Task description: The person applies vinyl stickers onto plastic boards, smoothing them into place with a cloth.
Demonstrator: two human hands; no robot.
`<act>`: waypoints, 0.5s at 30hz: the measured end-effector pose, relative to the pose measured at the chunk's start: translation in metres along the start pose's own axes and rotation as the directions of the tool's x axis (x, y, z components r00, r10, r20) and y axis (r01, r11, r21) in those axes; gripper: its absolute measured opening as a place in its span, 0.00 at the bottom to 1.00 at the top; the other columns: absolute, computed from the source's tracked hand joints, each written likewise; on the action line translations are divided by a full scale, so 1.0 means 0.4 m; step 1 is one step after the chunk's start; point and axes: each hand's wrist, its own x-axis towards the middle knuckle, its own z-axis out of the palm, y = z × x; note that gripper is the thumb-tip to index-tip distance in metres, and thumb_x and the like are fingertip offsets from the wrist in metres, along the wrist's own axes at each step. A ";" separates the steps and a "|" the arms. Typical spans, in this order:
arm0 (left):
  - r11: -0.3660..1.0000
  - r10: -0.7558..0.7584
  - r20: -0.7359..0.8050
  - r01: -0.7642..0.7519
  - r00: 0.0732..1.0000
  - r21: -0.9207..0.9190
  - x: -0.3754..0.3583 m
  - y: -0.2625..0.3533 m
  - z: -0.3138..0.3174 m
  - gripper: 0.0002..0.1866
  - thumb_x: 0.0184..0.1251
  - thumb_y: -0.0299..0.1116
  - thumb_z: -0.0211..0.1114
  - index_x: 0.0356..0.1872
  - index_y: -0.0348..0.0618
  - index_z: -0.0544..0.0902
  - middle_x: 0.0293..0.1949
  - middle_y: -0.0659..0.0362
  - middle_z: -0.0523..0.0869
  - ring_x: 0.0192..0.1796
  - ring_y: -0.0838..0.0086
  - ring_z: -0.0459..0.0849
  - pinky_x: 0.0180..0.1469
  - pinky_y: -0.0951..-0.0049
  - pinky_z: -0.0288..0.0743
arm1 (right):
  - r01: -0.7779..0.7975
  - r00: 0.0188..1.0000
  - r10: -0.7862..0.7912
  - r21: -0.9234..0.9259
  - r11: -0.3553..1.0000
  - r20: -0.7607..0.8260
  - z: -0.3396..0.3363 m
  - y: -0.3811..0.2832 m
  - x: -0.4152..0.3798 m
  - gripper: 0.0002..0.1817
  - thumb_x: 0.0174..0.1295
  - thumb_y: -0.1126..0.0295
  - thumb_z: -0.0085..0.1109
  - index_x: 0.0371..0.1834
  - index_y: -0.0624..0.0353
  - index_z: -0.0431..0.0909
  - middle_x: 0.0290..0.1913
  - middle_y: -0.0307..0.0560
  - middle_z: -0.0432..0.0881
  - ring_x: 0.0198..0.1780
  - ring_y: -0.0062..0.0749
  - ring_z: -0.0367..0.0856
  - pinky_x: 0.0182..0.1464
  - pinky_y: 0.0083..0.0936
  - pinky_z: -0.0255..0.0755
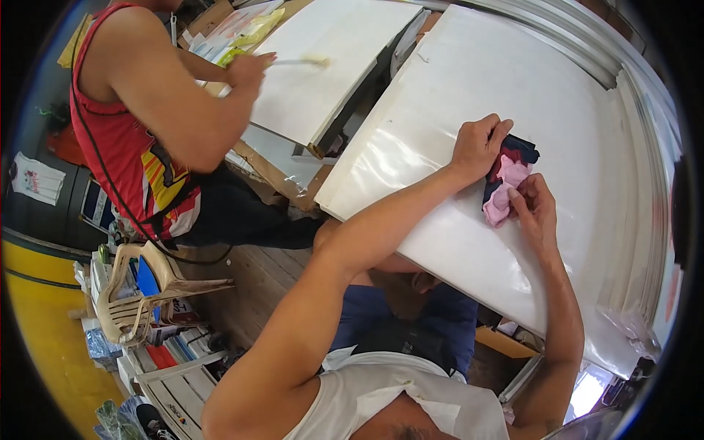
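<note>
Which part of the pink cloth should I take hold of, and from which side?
Likely the lower right edge of the pink cloth, pinched from the right: it looks soft and crumpled, and that edge faces the right hand, while the left hand sits by the upper end of the dark cloth.

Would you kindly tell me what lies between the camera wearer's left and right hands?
In the head view, a bunched pink cloth and dark cloth lie between the left hand and the right hand.
</note>
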 end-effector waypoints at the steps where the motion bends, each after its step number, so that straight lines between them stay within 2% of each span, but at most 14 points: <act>1: 1.000 -0.001 0.001 0.001 1.000 -0.004 0.000 0.001 0.001 0.27 0.80 0.46 0.60 0.22 0.34 0.72 0.15 0.55 0.64 0.21 0.76 0.60 0.24 0.66 0.58 | 0.006 1.000 -0.006 -0.001 1.000 0.003 -0.001 -0.001 0.000 0.08 0.73 0.73 0.60 0.41 0.62 0.70 0.30 0.39 0.79 0.29 0.17 0.76 0.31 0.19 0.72; 15: 1.000 -0.005 0.009 0.005 1.000 -0.002 0.001 0.000 0.005 0.29 0.80 0.48 0.59 0.22 0.35 0.71 0.15 0.57 0.64 0.22 0.76 0.59 0.24 0.65 0.57 | -0.007 1.000 0.007 -0.001 1.000 -0.001 -0.006 0.000 -0.002 0.08 0.73 0.73 0.61 0.42 0.63 0.71 0.30 0.40 0.80 0.30 0.18 0.77 0.32 0.19 0.73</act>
